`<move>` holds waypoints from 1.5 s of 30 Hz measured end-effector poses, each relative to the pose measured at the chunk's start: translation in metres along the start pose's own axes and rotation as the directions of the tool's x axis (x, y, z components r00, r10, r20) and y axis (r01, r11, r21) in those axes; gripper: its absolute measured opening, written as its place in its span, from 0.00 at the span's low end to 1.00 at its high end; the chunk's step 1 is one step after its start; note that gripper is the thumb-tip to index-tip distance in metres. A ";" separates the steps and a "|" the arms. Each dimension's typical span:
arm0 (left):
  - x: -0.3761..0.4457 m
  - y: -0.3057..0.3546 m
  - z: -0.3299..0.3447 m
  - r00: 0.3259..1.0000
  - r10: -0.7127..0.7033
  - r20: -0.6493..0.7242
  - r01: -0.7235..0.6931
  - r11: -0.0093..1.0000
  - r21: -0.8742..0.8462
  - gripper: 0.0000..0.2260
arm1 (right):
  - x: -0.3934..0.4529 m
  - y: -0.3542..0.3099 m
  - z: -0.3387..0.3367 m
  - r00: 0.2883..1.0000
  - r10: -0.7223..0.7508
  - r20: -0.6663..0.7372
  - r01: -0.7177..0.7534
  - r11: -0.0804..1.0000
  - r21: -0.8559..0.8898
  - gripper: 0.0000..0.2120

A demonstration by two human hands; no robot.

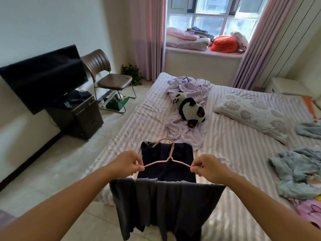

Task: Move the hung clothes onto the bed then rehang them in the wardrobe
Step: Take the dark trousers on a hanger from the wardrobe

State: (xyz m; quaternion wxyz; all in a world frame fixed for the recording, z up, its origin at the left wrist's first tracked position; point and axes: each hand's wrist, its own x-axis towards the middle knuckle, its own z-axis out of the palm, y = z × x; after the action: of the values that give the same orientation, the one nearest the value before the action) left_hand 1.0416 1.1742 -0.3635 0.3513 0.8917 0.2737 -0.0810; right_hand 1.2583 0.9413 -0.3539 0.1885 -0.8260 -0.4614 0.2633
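A pink wire hanger (167, 159) is held level in front of me over the near corner of the striped bed (234, 141). My left hand (127, 165) pinches its left shoulder end and my right hand (207, 166) pinches its right end. A dark grey garment (165, 204) drapes over the hanger's bottom bar and hangs down toward the floor. Behind it a dark navy part of the clothing (166, 160) lies flat on the bed under the hanger's hook.
On the bed lie a crumpled lilac sheet (189, 87), a panda plush (190, 108), a floral pillow (251, 117) and light blue clothes (298, 171) at right. A brown chair (107, 75), a TV (43, 75) and a dark cabinet (81, 115) stand left. The wardrobe is out of view.
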 end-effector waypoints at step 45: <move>0.563 -0.209 0.202 0.954 -0.274 0.123 0.249 0.951 0.183 0.37 | 0.563 0.340 0.168 0.891 0.451 -0.044 -0.452 0.892 -0.015 0.18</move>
State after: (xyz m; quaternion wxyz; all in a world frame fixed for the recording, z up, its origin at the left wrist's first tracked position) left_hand 1.4093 1.4075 -0.8241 0.2815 0.8651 0.3554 -0.2147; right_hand 1.6266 1.2667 -0.8218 0.1212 -0.9179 -0.2563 0.2778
